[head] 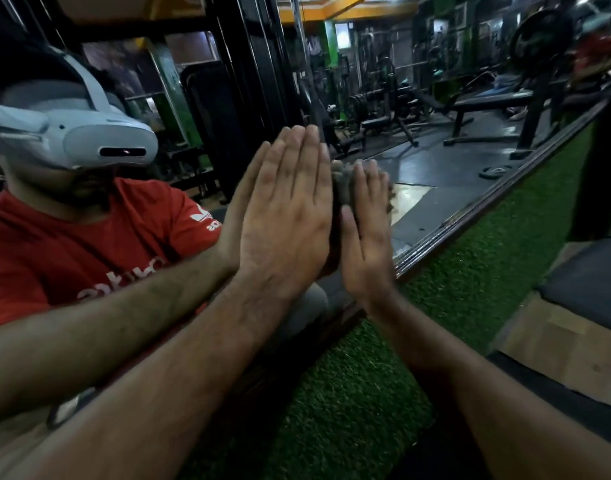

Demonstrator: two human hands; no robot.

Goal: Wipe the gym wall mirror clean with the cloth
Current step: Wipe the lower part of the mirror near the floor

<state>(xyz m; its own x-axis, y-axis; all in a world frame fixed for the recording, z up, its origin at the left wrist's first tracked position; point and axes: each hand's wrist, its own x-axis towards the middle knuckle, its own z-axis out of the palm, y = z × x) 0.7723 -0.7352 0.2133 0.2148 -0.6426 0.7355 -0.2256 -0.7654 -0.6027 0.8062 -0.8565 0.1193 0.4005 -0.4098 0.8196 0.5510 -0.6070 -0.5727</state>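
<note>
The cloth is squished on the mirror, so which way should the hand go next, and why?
Probably slide the right hand sideways along the glass. Its straight fingers press the grey cloth flat on the mirror, just above the lower frame, so much glass lies untouched further along. The left hand lies flat on the glass beside it.

Crumpled grey cloth point(342, 181) flat against dark-framed wall mirror point(435, 161), low down.

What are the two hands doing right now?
Left hand: open, fingers straight, flat on the mirror.
Right hand: open, straight fingers pressing the cloth against the mirror.
</note>
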